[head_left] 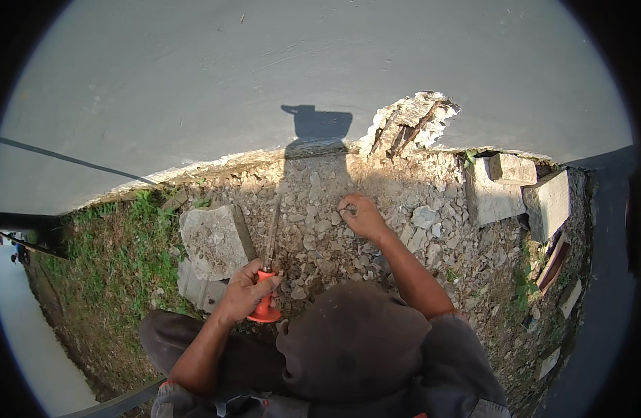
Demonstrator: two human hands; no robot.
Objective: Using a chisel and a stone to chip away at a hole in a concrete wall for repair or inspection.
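My left hand [244, 296] grips a metal chisel [271, 237] by its orange handle with a round guard; the blade points away from me toward the grey wall [216, 83]. My right hand [362, 217] is closed over the rubble [313, 258], its fingertips pinched on something I cannot make out. Ahead of it, a jagged broken patch [411, 122] at the wall's base shows pale crumbled material and brown, rusty-looking strips. Beside the chisel, on the left, lies a flat concrete chunk [212, 240].
Several concrete blocks [494, 202] and thin broken boards [553, 265] lie at the right. Grass and weeds [118, 265] grow at the left beside a pale strip [35, 334]. A darker wall edge [599, 279] runs down the right side.
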